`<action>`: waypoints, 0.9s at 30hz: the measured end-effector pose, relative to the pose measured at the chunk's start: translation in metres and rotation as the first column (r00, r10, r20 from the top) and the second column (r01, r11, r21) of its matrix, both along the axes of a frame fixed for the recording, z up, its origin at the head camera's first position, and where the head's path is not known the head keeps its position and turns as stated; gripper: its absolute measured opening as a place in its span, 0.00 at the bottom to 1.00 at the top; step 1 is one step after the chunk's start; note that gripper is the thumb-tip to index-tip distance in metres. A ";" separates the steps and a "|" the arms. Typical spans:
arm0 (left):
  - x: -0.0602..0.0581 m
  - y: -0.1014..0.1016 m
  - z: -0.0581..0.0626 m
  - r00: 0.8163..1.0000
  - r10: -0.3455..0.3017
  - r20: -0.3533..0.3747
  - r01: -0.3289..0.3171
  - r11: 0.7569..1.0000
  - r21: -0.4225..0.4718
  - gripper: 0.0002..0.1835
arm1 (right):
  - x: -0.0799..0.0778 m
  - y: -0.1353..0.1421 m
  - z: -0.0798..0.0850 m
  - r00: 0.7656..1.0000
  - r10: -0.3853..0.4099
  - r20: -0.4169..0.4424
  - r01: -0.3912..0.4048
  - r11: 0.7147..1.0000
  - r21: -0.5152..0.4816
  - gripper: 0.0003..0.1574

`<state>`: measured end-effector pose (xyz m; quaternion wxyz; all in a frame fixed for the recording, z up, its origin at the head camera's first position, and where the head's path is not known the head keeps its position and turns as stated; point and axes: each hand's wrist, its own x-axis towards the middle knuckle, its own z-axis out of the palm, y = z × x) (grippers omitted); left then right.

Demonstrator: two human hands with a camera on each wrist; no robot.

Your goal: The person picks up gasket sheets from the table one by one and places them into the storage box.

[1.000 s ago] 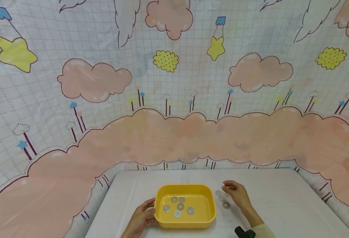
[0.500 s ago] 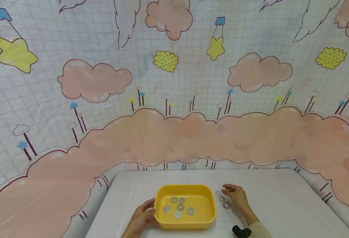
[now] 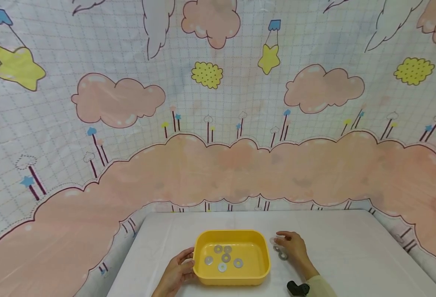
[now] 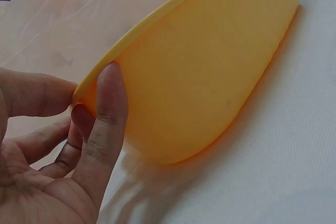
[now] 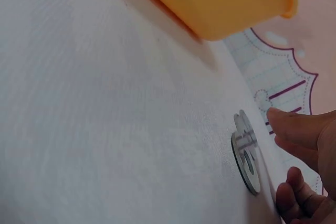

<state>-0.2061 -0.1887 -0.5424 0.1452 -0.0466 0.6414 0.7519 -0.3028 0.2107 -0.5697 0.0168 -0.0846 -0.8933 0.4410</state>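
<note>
Backdrop (image 3: 218, 169): we saw a sheet printed with pink clouds, yellow stars and a dashed grid, behind the table
White table (image 3: 351, 247): we found the tray and some loose washers on it
Yellow tray (image 3: 253, 247): we saw it upright on the table between the two hands, with six washers lying flat inside
Left hand (image 3: 177, 270): we saw it pinch the tray's rim at the left end, thumb and fingers bent on either side of the edge
Right hand (image 3: 294, 245): we saw it just above the loose washers, fingers slightly bent and parted from one another, with nothing visible in its grasp
Pale sleeve (image 3: 320, 286): we saw it round the right forearm
Black device (image 3: 297, 288): we saw it beside that sleeve
Six washers (image 3: 219, 269): we counted these grey rings in the tray, apart or nearly touching
Loose washers (image 3: 285, 258): we saw three close together on the table, just right of the tray; we could not tell whether they overlapped
</note>
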 end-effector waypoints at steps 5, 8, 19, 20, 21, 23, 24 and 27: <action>-0.001 0.000 0.000 1.000 0.008 0.001 -0.008 1.000 -0.011 0.35 | -0.002 -0.003 -0.001 1.000 -0.014 0.025 0.013 0.999 0.044 0.24; -0.001 0.000 0.000 1.000 0.012 0.002 -0.012 1.000 -0.013 0.35 | -0.001 -0.005 0.000 0.999 -0.021 0.039 0.019 0.999 0.050 0.25; -0.003 0.003 0.000 1.000 0.027 0.008 -0.027 1.000 -0.016 0.35 | -0.002 -0.008 -0.003 0.999 0.008 -0.035 -0.002 0.982 0.187 0.23; -0.003 0.003 0.000 1.000 0.030 0.009 -0.029 0.999 -0.014 0.34 | -0.003 -0.008 -0.003 0.999 0.010 -0.040 -0.002 0.980 0.199 0.22; -0.003 0.003 0.000 0.999 0.032 0.009 -0.032 0.999 -0.011 0.34 | -0.003 -0.008 -0.003 0.999 0.014 -0.048 -0.004 0.978 0.210 0.21; -0.003 0.003 0.000 0.999 0.036 0.007 -0.036 0.999 -0.007 0.34 | -0.004 -0.008 -0.004 0.998 0.024 -0.061 -0.009 0.973 0.229 0.19; -0.003 0.004 0.000 0.999 0.038 0.005 -0.038 0.999 -0.006 0.34 | -0.005 -0.008 -0.004 0.997 0.030 -0.068 -0.014 0.972 0.235 0.18; -0.002 0.004 0.001 0.999 0.037 0.002 -0.037 0.999 -0.005 0.34 | -0.003 -0.007 -0.004 0.996 0.039 -0.078 -0.019 0.971 0.237 0.15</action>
